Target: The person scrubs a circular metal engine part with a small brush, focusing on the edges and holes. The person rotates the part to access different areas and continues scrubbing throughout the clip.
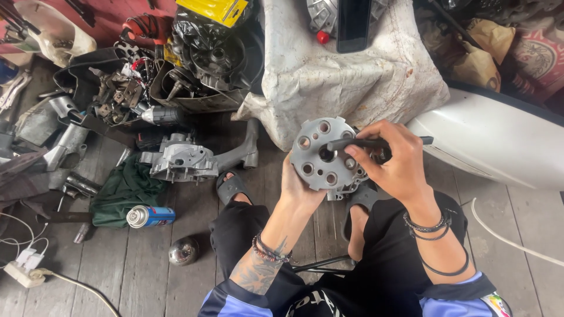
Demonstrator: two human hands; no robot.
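Left hand [298, 189] cupped under round grey metal part [324, 155], fingers wrapped behind its lower-left edge, gripping firm; part held face-up over lap, between knees, clear of plank floor [147, 270]. Face of part w/ ring of round holes around a centre bore. Right hand [395, 159] closed on dark tool handle [358, 142], thumb and fingers pinching it; handle lying across upper right of part, tip near centre bore, far end poking out past knuckles to the right. Exact contact of tip w/ bore: can't tell, fingers in the way. Dark bracelets on both wrists, tattoo on left forearm.

Left of the grip, on floor: grey engine casing [178, 161] beside green cloth [126, 188]; below those, blue spray can [150, 216] lying on its side, shiny metal ball [183, 251] near it. Further left & up: heap of mixed metal parts [126, 94]. Directly above the grip: crumpled whitish sheet [346, 76] w/ dark phone-like slab [353, 23] on top. Right of the grip: white curved panel [493, 141]. Far lower left: white power strip [22, 270] w/ cable.
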